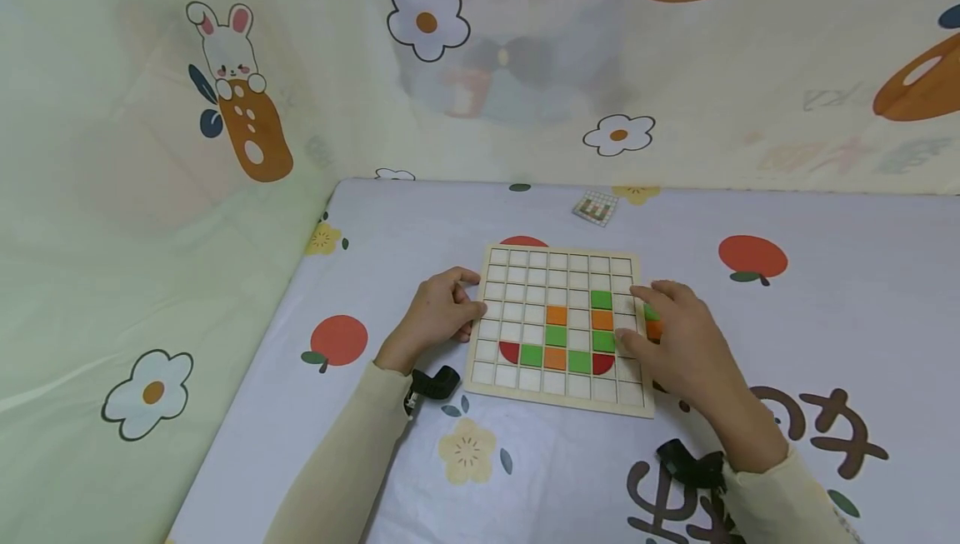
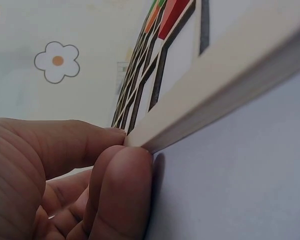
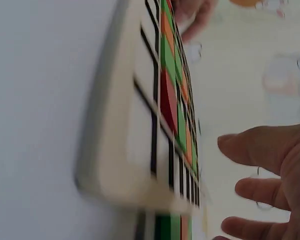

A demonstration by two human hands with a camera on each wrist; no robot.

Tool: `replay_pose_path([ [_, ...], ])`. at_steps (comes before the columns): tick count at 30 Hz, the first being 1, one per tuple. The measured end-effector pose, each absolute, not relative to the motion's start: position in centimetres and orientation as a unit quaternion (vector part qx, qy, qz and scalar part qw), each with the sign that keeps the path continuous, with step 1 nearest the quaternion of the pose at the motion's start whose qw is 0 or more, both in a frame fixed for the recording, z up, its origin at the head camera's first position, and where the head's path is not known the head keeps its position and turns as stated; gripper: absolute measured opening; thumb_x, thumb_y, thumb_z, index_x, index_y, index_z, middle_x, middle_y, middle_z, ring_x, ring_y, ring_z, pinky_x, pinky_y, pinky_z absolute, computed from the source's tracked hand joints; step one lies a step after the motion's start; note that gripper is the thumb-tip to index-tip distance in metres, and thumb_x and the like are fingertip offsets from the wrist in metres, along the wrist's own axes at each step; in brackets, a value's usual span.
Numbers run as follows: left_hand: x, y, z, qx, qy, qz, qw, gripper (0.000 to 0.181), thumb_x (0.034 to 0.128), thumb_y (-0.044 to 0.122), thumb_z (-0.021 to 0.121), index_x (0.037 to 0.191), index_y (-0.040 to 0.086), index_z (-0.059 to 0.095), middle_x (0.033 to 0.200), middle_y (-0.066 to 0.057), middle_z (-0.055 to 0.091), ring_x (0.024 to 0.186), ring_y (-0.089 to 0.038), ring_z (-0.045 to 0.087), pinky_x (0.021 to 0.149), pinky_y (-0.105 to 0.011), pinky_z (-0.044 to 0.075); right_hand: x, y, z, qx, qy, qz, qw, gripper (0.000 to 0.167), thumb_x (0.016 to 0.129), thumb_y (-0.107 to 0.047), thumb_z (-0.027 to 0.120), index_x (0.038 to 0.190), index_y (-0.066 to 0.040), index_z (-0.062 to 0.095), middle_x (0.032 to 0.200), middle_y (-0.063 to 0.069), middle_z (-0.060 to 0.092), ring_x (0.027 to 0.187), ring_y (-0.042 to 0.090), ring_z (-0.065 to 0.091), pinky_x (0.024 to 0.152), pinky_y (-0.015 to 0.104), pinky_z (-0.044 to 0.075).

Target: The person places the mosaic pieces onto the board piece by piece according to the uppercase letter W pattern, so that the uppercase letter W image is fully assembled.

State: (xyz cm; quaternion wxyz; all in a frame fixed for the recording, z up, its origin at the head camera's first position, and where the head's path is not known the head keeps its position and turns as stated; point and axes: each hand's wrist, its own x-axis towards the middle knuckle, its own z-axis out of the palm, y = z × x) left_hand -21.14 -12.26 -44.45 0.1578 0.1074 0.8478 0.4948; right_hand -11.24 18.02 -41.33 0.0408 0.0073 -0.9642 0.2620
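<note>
A wooden grid board (image 1: 517,381) lies on the cloth, with green, orange and red pieces in several of its cells. Among them are a green square (image 1: 602,300), an orange square (image 1: 557,316) and a red quarter-round piece (image 1: 510,351). My left hand (image 1: 438,311) holds the board's left edge between thumb and bent finger, as the left wrist view shows up close. My right hand (image 1: 686,348) hovers at the right edge, fingers spread and nothing in them. Partly hidden behind it, green and orange pieces (image 3: 172,227) sit beside the board.
A small card (image 1: 596,207) with a grid pattern lies beyond the board. Behind it rises a pale printed curtain (image 1: 517,144), and another curtain wall (image 1: 150,277) stands at the left. The white cloth (image 1: 862,319) carries printed fruit, flowers and lettering.
</note>
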Motion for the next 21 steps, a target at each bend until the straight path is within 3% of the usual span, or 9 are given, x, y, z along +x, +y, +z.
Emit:
replay_pose_path([
  [5, -21.1, -12.3, -44.4, 0.109, 0.848, 0.495, 0.156, 0.041, 0.0895, 0.006, 0.07, 0.128, 0.003, 0.057, 0.074, -0.009, 0.061, 0.05, -0.017, 0.061, 0.05, -0.031, 0.057, -11.8, 19.9, -41.7, -0.015, -0.968, 0.244, 0.049, 0.061, 0.083, -0.022, 0.077, 0.132, 0.009, 0.056, 0.119, 0.034, 0.049, 0.1, 0.044, 0.052, 0.072, 0.055, 0.055],
  [9, -21.2, -12.3, -44.5, 0.111, 0.848, 0.494, 0.155, 0.041, 0.0894, 0.006, 0.07, 0.128, 0.003, 0.057, 0.073, -0.009, 0.061, 0.05, -0.016, 0.061, 0.049, -0.031, 0.057, -12.3, 20.8, -42.1, -0.025, -0.97, 0.239, 0.029, 0.06, 0.084, -0.023, 0.075, 0.131, 0.009, 0.057, 0.111, 0.032, 0.051, 0.095, 0.041, 0.052, 0.064, 0.047, 0.054],
  [13, -21.2, -12.3, -44.5, 0.109, 0.849, 0.493, 0.156, 0.042, 0.0888, 0.006, 0.07, 0.128, 0.003, 0.057, 0.072, -0.009, 0.061, 0.049, -0.017, 0.061, 0.049, -0.03, 0.057, -12.7, 21.4, -42.4, -0.024, -0.97, 0.244, -0.002, 0.056, 0.085, -0.022, 0.072, 0.13, 0.008, 0.057, 0.108, 0.029, 0.051, 0.092, 0.037, 0.051, 0.062, 0.038, 0.048],
  [21, -21.1, -12.2, -44.4, 0.105, 0.849, 0.493, 0.156, 0.042, 0.0886, 0.007, 0.071, 0.128, 0.003, 0.057, 0.073, -0.009, 0.061, 0.049, -0.016, 0.061, 0.05, -0.03, 0.057, -13.3, 22.1, -42.5, -0.014, -0.965, 0.259, -0.04, 0.046, 0.087, -0.021, 0.072, 0.122, 0.006, 0.063, 0.103, 0.023, 0.053, 0.092, 0.033, 0.05, 0.064, 0.033, 0.045],
])
